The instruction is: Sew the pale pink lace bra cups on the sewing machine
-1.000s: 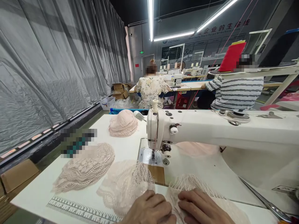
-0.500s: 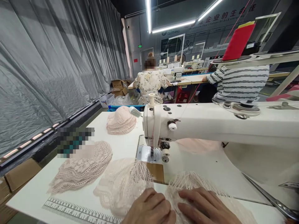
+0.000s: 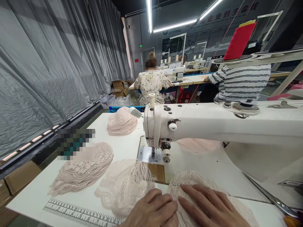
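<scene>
Both hands lie flat, fingers spread, gripping nothing: left hand (image 3: 152, 209) and right hand (image 3: 208, 206) smoothing the pale pink lace piece (image 3: 189, 183) on the white tabletop (image 3: 208, 167), at 6 o'clock from the white sewing machine's needle (image 3: 153, 153). Looks like aligning; next it needs feeding toward 12 o'clock.

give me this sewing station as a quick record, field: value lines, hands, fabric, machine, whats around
left hand: flat on a pink lace piece
right hand: flat on a second lace piece, fingers spread
sewing machine: white, needle end behind the hands
other lace: pile at left, stack at the back
table: white, printed ruler on near edge
scissors: at right
thread cone: red
people: two seated beyond, backs turned
</scene>
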The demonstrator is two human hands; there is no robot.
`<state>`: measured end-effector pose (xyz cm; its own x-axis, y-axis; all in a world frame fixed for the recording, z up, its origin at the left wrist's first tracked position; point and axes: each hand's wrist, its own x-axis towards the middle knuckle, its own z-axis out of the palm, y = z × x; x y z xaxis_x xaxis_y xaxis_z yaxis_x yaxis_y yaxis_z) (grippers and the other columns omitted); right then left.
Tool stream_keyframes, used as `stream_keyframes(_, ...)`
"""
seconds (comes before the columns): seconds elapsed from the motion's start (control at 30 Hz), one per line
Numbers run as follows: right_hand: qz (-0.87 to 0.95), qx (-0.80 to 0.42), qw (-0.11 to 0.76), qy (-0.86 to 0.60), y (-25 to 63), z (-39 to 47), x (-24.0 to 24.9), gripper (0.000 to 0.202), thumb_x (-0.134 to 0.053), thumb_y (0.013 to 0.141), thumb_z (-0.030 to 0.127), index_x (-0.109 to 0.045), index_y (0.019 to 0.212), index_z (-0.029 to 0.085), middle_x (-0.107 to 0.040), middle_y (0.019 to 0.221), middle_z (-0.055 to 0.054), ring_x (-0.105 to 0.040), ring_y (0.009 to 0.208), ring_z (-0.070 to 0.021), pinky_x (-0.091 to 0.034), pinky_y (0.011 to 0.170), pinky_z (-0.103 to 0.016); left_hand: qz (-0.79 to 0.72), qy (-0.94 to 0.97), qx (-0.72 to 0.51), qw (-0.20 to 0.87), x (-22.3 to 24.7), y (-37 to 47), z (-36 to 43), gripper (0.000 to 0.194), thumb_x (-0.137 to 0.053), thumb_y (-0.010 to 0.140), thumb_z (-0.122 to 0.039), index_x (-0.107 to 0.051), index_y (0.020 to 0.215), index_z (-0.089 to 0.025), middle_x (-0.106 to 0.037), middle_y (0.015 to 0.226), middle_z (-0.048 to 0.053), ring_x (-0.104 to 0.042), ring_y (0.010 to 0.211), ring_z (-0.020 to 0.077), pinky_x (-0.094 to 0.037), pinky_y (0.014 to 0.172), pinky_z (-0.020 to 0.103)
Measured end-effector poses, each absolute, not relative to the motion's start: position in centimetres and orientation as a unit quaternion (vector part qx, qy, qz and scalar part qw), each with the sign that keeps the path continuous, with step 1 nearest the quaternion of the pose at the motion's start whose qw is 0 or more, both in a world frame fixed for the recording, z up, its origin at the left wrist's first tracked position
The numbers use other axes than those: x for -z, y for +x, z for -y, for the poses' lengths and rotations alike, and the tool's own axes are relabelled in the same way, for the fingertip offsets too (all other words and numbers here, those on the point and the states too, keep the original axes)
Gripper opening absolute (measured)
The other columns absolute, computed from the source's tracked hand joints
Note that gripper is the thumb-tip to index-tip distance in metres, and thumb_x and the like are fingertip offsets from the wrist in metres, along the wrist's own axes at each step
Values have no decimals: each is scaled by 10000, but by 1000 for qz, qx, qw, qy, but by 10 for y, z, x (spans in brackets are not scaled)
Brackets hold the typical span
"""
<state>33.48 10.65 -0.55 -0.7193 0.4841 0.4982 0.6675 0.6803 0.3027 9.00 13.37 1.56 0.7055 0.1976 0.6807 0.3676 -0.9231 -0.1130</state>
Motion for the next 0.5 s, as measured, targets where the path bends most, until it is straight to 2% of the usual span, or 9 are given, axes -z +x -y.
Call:
stream_keyframes(0.1, 898, 240, 183, -320, 328, -108, -8, 627, -491, 851, 684, -615, 1264, 230, -661, 1273, -50, -681, 1004, -272, -555, 715, -384, 157, -914, 350, 134, -23, 91, -132, 79, -559, 928, -171, -627, 961, -194, -684, 865, -27, -617, 909, 118, -442, 879, 273)
stream_keyframes(0.27, 895, 246, 195, -316, 322, -107, -23, 569, -487, 869, 667, -651, 1196, 231, -707, 1194, -48, -700, 948, -259, -545, 690, -367, 157, -918, 334, 147, -25, 90, -132, 73, -566, 925, -178, -629, 908, -212, -661, 839, -26, -603, 917, 125, -407, 913, 283)
stream_keyframes(0.37, 897, 237, 190, -322, 323, -105, -22, 553, -513, 864, 656, -657, 1175, 222, -717, 1176, -48, -690, 955, -244, -541, 704, -353, 145, -919, 335, 151, -22, 88, -134, 52, -582, 922, -199, -628, 937, -218, -648, 855, -22, -596, 934, 129, -399, 933, 291)
stream_keyframes(0.5, 887, 230, 245, -316, 326, -102, -16, 560, -469, 907, 628, -616, 1239, 202, -662, 1274, -48, -637, 1078, -235, -512, 808, -346, 144, -916, 345, 145, -13, 87, -134, 57, -590, 932, -263, -622, 977, -250, -644, 891, -31, -595, 963, 126, -400, 943, 294)
